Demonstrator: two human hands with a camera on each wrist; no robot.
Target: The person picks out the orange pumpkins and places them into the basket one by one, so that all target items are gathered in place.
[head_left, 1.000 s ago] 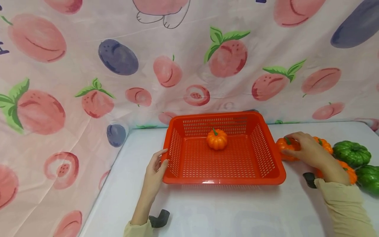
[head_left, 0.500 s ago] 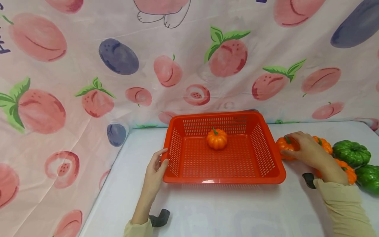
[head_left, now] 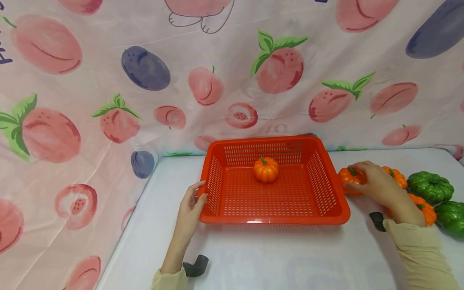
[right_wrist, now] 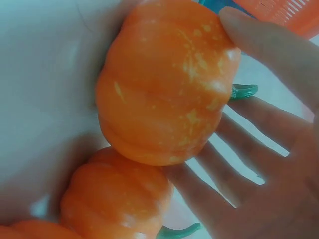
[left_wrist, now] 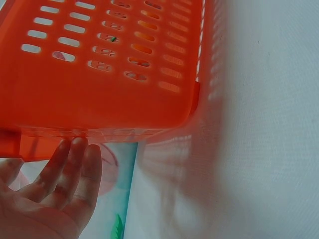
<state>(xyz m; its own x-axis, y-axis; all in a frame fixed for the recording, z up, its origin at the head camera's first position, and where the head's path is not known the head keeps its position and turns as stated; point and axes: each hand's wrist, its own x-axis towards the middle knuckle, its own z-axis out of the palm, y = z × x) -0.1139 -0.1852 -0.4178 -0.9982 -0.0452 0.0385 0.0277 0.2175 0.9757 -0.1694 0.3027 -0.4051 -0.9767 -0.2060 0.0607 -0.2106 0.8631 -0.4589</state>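
Observation:
A red-orange plastic basket (head_left: 268,220) stands on the white table with one small orange pumpkin (head_left: 266,169) inside. At the basket's left side, my left hand (head_left: 189,205) touches the rim with fairly straight fingers; the left wrist view shows its fingertips (left_wrist: 91,157) against the basket. To the basket's right, my right hand (head_left: 378,183) holds another orange pumpkin (head_left: 348,181) by its sides. Seen from the right wrist, the thumb is on one side of this pumpkin (right_wrist: 164,84) and spread fingers reach round its green-stemmed end.
Beside and behind the right hand lie more orange pumpkins (head_left: 422,209) and green pumpkins (head_left: 430,188). A fruit-print cloth (head_left: 232,80) hangs behind the table. Dark wrist-worn pieces (head_left: 196,266) stick out near both sleeves.

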